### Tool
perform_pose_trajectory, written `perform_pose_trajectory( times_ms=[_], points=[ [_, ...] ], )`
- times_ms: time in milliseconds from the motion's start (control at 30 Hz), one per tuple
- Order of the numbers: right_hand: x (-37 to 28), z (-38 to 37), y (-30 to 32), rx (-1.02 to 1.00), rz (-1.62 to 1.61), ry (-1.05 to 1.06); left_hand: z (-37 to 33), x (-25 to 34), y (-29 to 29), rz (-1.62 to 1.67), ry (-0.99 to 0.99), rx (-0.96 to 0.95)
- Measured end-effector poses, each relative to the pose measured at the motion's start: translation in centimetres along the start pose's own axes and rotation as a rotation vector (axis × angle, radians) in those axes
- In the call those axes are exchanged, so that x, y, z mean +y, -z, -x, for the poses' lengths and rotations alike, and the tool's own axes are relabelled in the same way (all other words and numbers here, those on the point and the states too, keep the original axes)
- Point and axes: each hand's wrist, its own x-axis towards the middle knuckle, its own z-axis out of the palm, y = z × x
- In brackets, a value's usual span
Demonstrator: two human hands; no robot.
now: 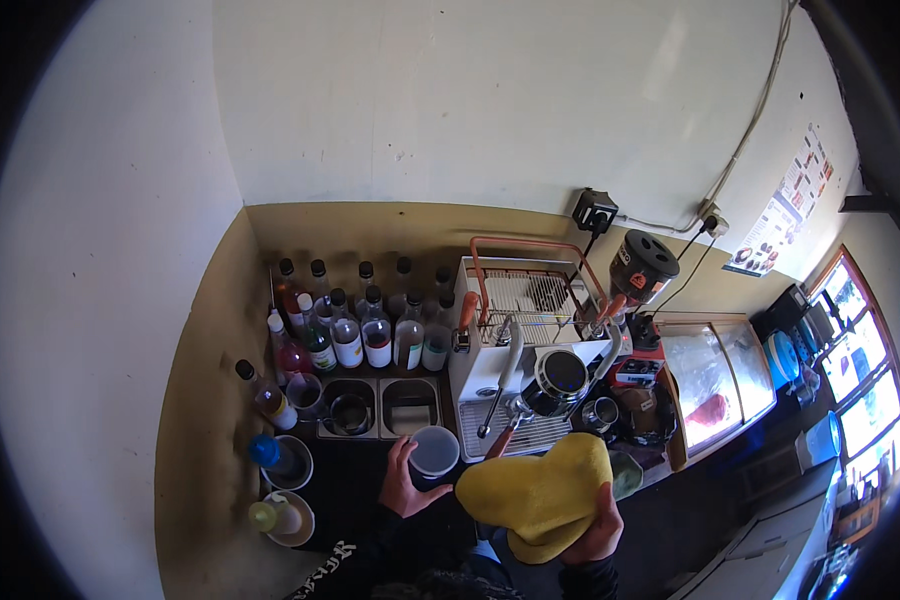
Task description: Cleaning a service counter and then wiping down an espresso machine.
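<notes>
Right hand gripping a yellow cloth; left hand open beside a translucent tub.

In the head view, the cloth is bunched in front of the white coffee machine, covering part of its drip tray and some of the right hand's fingers. The tub sits by the left hand's spread fingers and thumb; whether they touch it, I can't tell. Dark sleeves blur into the dark worktop. Front bottles partly hide those behind, their labels too small to read from here. Pale lettering marks the left sleeve; the wall sheets carry tiny print and pictures.
</notes>
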Motion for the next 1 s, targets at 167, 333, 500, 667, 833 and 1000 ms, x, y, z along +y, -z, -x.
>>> perform_pose_trajectory(
  times_ms=[167,333,500,667,833,1000],
  points=[
    [-0.6,-0.7,1.0,0.01,0.08,-0.112,-1.1,8.1,3.3,0.074,-0.077,0.304],
    [0.6,-1.8,1.7,-0.19,0.435,-0.527,-3.9,12.2,4.1,0.668,0.113,-0.321],
    [0.1,-5.0,1.2,-0.166,0.654,-0.473,-3.8,12.0,6.5,0.904,0.598,-0.855],
    [4.2,-7.7,3.2,-0.055,0.193,-0.533,-3.9,10.1,7.6,1.374,0.624,-0.304],
    [2.6,-7.7,2.9,-0.325,0.117,-0.707,-11.1,13.4,10.1,1.403,0.585,0.123],
    [2.3,-6.5,2.9,-0.286,0.246,-0.694,-19.2,8.8,5.2,0.898,0.318,0.284]
  ],
)
